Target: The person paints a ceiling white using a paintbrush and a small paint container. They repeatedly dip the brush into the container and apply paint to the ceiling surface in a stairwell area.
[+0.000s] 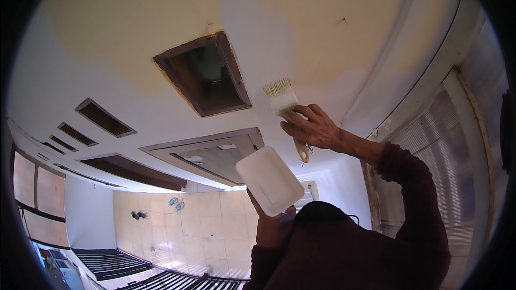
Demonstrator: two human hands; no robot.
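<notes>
I am looking up at a ceiling [301, 27] that is partly cream-yellow and partly white. My right hand [312, 127] is raised and grips a flat paintbrush by its wooden handle [302, 152]. The pale bristles [279, 94] point up, at or just below the ceiling, next to a dark rectangular opening [204, 72]. My left hand [267, 228] holds up a white rectangular container [269, 180], with its underside toward me, below the brush. Both sleeves are dark maroon.
More rectangular recesses [102, 117] run along the ceiling to the left, and a larger framed panel [215, 153] lies near the container. A tiled beige wall [188, 225] is below, a corrugated shutter [457, 156] at the right, and dark slatted racks [113, 263] at the lower left.
</notes>
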